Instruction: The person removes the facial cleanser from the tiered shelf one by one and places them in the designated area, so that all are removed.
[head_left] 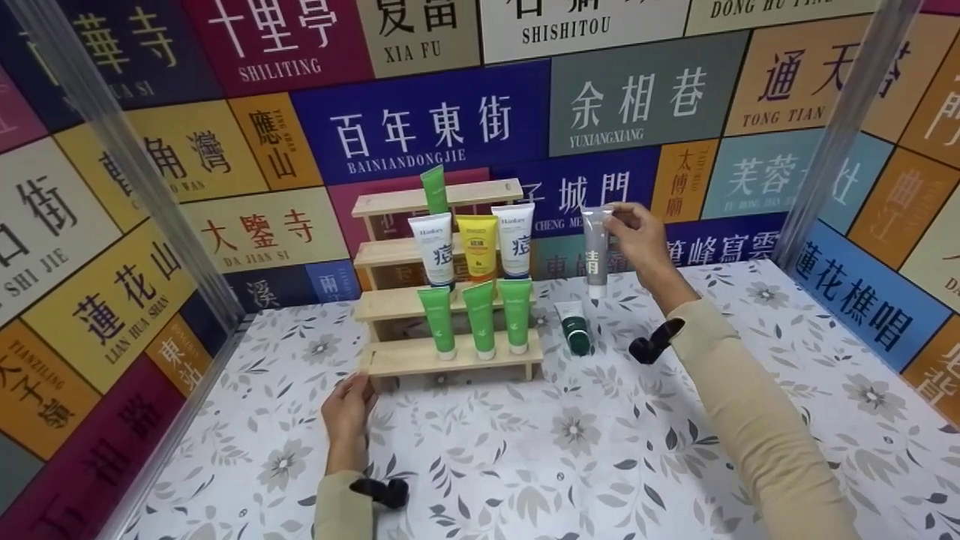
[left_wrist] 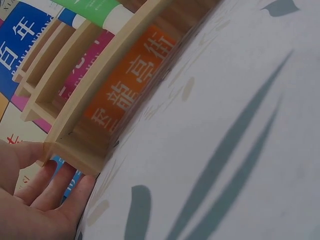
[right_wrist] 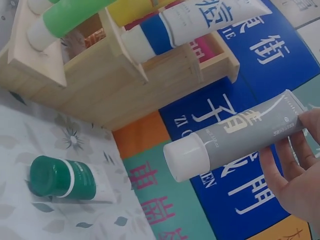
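A grey squeeze tube with a white cap (head_left: 596,247) hangs cap down to the right of a stepped wooden rack (head_left: 397,361). My right hand (head_left: 641,236) pinches the tube by its flat end, fingers on one side. At the rack's front left corner my left hand (head_left: 348,412) holds the end of the lowest step, thumb on its upper edge and fingertips against its side in the left wrist view (left_wrist: 45,195). On the table beside the rack lies a white tube with a dark green cap (right_wrist: 65,177), below the grey one.
Several green tubes (head_left: 481,319) stand on the lowest step. Two white tubes (head_left: 433,244) flank a yellow tube (head_left: 477,244) higher up, and one green tube (head_left: 434,191) stands at the top. Behind is a sign-covered wall (head_left: 420,112); clear posts (head_left: 832,142) rise at the sides.
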